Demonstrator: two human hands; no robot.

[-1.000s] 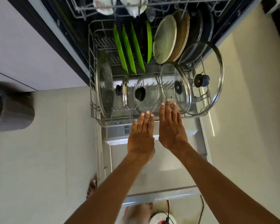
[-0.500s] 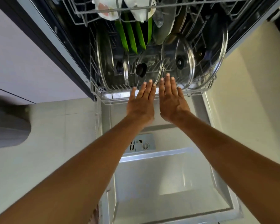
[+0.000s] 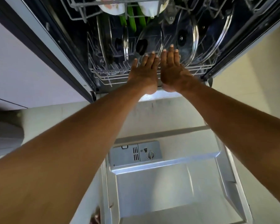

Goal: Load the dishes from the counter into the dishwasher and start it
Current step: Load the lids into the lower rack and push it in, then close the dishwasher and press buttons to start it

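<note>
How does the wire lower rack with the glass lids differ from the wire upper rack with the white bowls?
The wire lower rack carries clear glass pot lids standing on edge, while the wire upper rack holds white bowls. Both flat hands, left hand and right hand, rest at the lower rack's front edge; neither touches the upper rack. The lower rack shows nearly whole; the upper is cut off by the frame. Both are grey wire.

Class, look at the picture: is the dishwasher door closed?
No. The door lies open and flat below both arms, with its detergent dispenser facing up, while the left hand and right hand press the lower rack.
</note>
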